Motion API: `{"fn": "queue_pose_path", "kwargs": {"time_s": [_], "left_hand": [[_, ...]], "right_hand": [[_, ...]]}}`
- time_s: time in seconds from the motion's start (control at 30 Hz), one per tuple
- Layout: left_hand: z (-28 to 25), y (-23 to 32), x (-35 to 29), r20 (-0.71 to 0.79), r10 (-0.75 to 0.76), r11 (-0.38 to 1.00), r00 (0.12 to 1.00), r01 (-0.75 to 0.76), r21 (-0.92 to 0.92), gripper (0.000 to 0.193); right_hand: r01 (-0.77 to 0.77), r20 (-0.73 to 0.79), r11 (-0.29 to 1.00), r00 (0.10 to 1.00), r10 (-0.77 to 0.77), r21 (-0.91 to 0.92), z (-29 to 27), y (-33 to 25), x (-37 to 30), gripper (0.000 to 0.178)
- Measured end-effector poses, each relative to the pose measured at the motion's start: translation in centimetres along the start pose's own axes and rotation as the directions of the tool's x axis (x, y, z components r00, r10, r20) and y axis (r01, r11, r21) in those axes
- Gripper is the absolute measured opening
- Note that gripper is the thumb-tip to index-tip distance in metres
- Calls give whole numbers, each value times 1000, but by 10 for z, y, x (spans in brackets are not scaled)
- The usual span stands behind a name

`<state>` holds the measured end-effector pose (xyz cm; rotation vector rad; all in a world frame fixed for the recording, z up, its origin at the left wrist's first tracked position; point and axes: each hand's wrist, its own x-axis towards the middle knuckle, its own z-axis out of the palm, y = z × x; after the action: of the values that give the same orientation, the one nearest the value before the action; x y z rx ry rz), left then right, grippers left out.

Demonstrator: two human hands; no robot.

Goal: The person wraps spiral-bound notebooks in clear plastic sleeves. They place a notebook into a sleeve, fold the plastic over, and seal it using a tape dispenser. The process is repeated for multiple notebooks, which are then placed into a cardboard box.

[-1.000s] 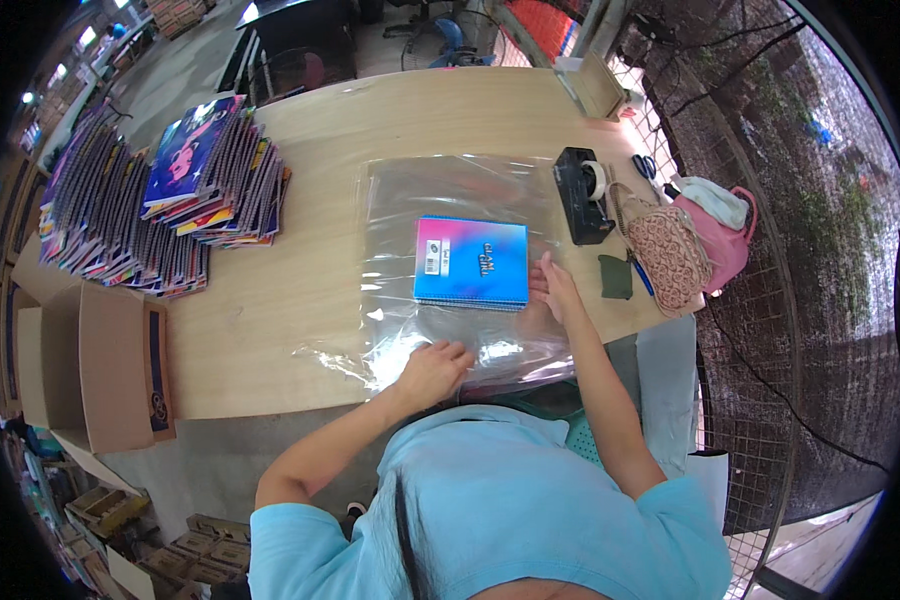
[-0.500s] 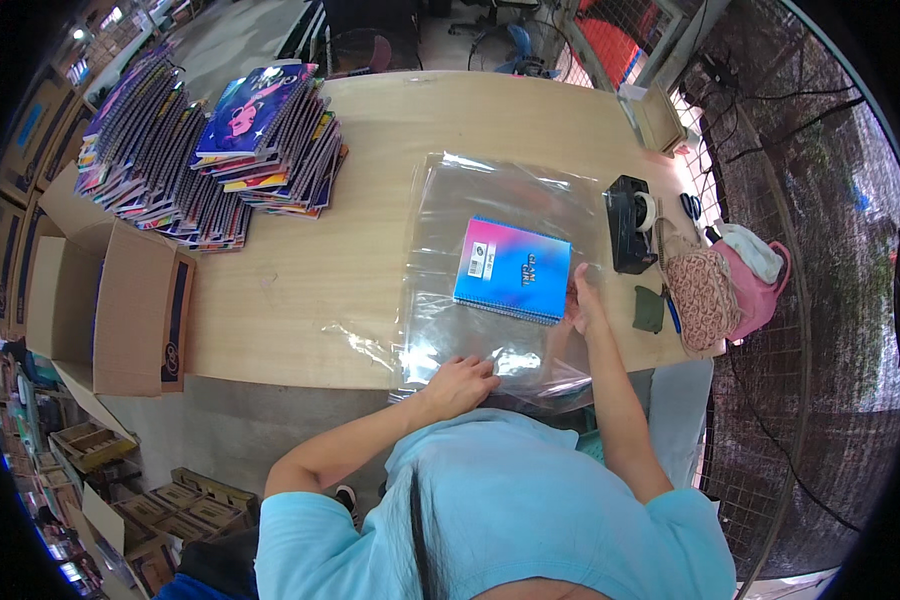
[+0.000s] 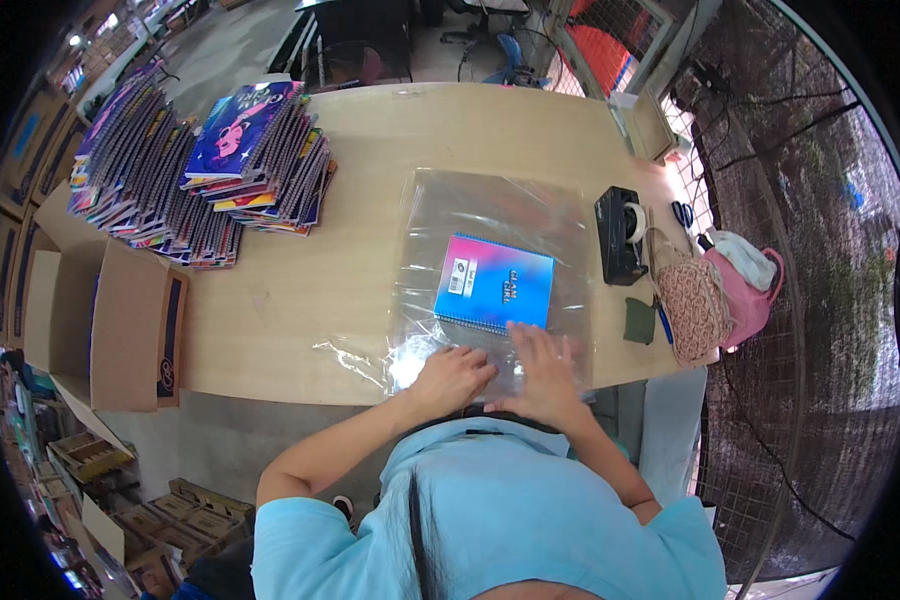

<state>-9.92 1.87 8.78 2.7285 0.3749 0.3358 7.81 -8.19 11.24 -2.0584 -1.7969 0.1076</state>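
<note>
A blue and pink spiral notebook (image 3: 495, 284) lies on a stack of flat clear plastic bags (image 3: 502, 208), its spiral binding toward me. At the near edge of the plastic, my left hand (image 3: 455, 379) is closed, with bent fingers on the film; its fingertips are partly hidden. My right hand (image 3: 547, 378) lies beside it, fingers spread and pointing away from me, its fingertips close to the notebook's lower edge. It holds nothing. A loose crumpled strip of clear plastic (image 3: 352, 362) sticks out to the left.
Tall piles of spiral notebooks (image 3: 155, 175) stand at the far left of the table (image 3: 310, 300), behind an open cardboard box (image 3: 135, 325). At the right are a black tape dispenser (image 3: 618, 235), a green pouch (image 3: 640, 320), a blue pen (image 3: 664, 325), scissors (image 3: 682, 213) and a pink bag (image 3: 750, 290).
My right hand has moved from the notebook's right side to below it, nearer my left hand. The plastic now lies flatter. My left hand has hardly moved.
</note>
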Motion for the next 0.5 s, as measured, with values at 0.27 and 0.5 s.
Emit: {"fn": "queue_pose_path", "kwargs": {"time_s": [0.27,0.5], "left_hand": [[-51,-70,15,397,-238,970,886,196,145,33],[-68,-114,78,-299,-250,702,921,385,599,63]], "right_hand": [[-53,-9,997,999,53,-64,-21,95,-7,18],[-401,295,797,910,291,451,-13,200,62,21]]}}
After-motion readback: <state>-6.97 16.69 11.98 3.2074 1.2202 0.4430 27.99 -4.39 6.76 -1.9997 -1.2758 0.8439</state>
